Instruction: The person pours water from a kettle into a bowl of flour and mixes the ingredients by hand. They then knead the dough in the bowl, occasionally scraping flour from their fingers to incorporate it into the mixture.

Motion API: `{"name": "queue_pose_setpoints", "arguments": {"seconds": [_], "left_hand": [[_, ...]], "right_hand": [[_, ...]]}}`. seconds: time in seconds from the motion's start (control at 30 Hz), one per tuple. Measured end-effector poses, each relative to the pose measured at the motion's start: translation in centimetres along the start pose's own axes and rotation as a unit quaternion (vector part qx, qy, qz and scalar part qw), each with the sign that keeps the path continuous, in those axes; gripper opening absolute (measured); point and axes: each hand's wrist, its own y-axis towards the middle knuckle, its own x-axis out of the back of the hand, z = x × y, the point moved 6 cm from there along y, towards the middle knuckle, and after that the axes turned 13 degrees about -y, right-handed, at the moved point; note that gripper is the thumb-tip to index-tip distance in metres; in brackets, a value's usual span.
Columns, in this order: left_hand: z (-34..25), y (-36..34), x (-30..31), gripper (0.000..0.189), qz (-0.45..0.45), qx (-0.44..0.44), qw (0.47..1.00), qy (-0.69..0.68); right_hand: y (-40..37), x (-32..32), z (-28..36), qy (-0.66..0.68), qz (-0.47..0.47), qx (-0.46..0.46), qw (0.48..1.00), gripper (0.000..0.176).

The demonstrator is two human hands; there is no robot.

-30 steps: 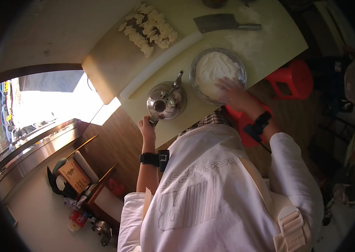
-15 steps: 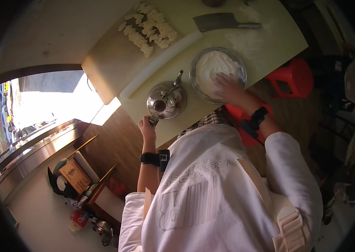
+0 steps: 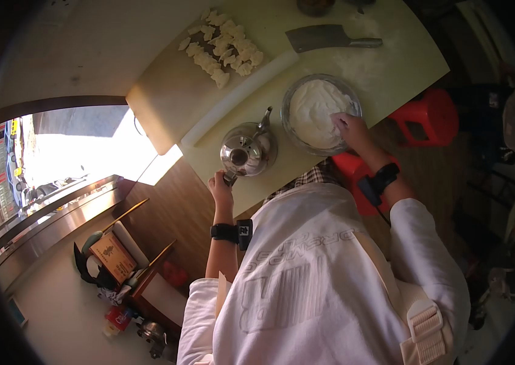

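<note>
Drawn back from the middle of the flour [image 3: 315, 111] towards the bowl's near right edge, the right grip [image 3: 352, 129] now has its fingers bunched instead of spread. Farthest left, the left grip [image 3: 220, 184] is closed round the handle [image 3: 230, 178] of the kettle [image 3: 260, 141], which stands on the table [image 3: 250, 194] just beyond it. Metal, the kettle should be stiff and smooth, perhaps slippery with floury fingers, and heavy if full; the handle is the sound place to hold. Well beyond that grip lie dough pieces [image 3: 249, 56], likely soft and easily squashed. Right of the kettle, the bowl [image 3: 285, 115] sits under the right grip; its rim gives a firm hold, while the flour looks light and loose, best scooped or pinched. Whether those bunched fingers hold any, I cannot tell.
</note>
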Motion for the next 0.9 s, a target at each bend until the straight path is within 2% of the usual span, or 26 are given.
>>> {"name": "queue_pose_setpoints", "arguments": {"seconds": [0.03,0.07,0.13,0.17,0.23,0.3,0.33,0.47,0.53,0.57,0.63,0.77,0.83,0.9], "left_hand": [[-0.1,-0.2,-0.1,0.023,0.0,0.0,1.0,0.0],[-0.1,-0.4,-0.3,0.024,0.004,0.013,0.999,-0.036],[-0.4,-0.2,-0.2,0.025,0.013,0.018,0.997,-0.068],[0.0,-0.1,0.2,0.018,0.029,0.028,0.998,-0.049],[-0.2,-0.4,-0.5,0.016,0.048,0.034,0.998,-0.029],[-0.7,-0.8,-0.6,0.018,-0.032,0.026,0.995,-0.086],[-1.3,-0.8,-0.8,0.019,0.007,0.022,0.998,-0.059],[-3.9,-0.6,-1.9,0.024,-0.004,0.008,0.999,-0.042],[-5.5,-0.7,-3.5,0.035,0.073,-0.041,0.994,0.077],[-5.6,-0.5,-3.7,0.035,0.073,-0.042,0.993,0.078],[-6.4,-0.2,-4.6,0.045,0.074,-0.113,0.975,0.178],[-6.8,-1.2,-6.2,0.051,0.043,-0.097,0.972,0.211],[-7.5,-1.8,-7.3,0.051,0.043,-0.161,0.928,0.334],[-7.7,-2.2,-7.9,0.051,0.037,-0.173,0.917,0.358]], "right_hand": [[0.1,0.0,-0.7,0.033,0.003,-0.064,0.997,0.019],[0.3,-0.4,-1.1,0.034,0.001,-0.064,0.997,0.019],[0.5,-1.5,-2.8,0.293,-0.029,-0.148,0.944,0.019],[0.8,-1.7,-3.2,0.297,-0.036,-0.146,0.943,0.019],[0.8,-2.1,-4.5,0.281,-0.022,-0.248,0.927,0.022],[0.8,-2.7,-5.0,0.29,-0.054,-0.242,0.924,0.024],[0.9,-2.7,-5.2,0.296,-0.081,-0.238,0.922,0.026],[0.8,-1.9,-4.8,0.239,-0.064,-0.208,0.946,0.028],[0.7,-2.2,-5.1,0.397,-0.078,-0.23,0.885,0.026],[0.7,-2.0,-5.1,0.399,-0.079,-0.23,0.884,0.026],[0.3,-1.3,-4.7,0.454,-0.067,-0.302,0.835,0.027],[0.5,-1.2,-5.7,0.454,-0.075,-0.3,0.836,0.03],[0.5,-1.0,-5.5,0.473,-0.074,-0.307,0.822,0.03],[0.5,-0.8,-5.7,0.475,-0.072,-0.303,0.823,0.031]]}}
